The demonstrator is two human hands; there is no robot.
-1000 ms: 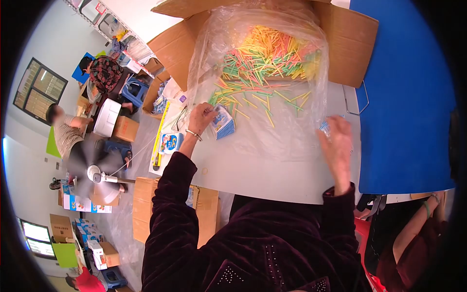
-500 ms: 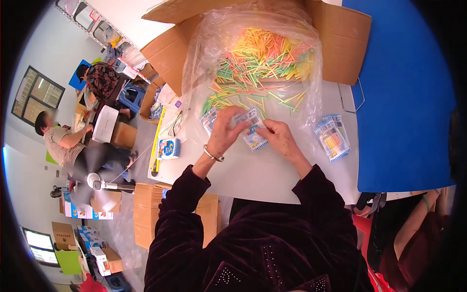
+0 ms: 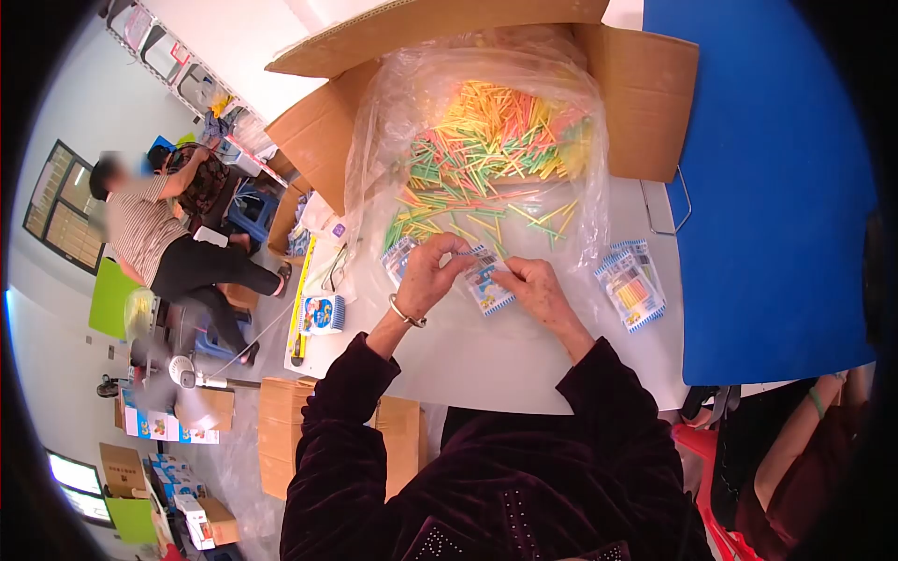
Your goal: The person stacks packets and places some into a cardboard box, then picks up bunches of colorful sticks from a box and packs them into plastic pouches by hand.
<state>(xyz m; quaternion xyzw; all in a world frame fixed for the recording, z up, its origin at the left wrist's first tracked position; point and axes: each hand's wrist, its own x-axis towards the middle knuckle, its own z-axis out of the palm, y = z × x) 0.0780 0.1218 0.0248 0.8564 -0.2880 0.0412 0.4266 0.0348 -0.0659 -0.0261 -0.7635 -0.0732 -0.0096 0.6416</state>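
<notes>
Between my two hands is a small blue-and-white printed packet [image 3: 490, 292], tilted over the white table [image 3: 477, 365]. My left hand [image 3: 432, 276] is closed in a pinch at the packet's upper left edge. With thumb and fingers, my right hand [image 3: 543, 294] grips its right side. A second packet [image 3: 398, 257] lies partly hidden behind my left hand. To the right, a few similar packets [image 3: 629, 292] overlap, the top one showing coloured sticks inside. Beyond my hands, thin yellow, green and pink sticks [image 3: 496, 140] spill from a clear plastic bag [image 3: 374, 150].
The bag lies in an open cardboard box [image 3: 645, 103]. A blue board [image 3: 767, 206] covers the right side. At left are a blue-and-white box [image 3: 323, 315], a yellow ruler-like strip [image 3: 301, 318] and a fan [image 3: 182, 371]. Other people are at left and lower right.
My left fingers have shifted along the packet's upper edge, uncovering more of its print. At left, the person in the striped shirt has risen and reaches upward. The whole view has tilted slightly.
</notes>
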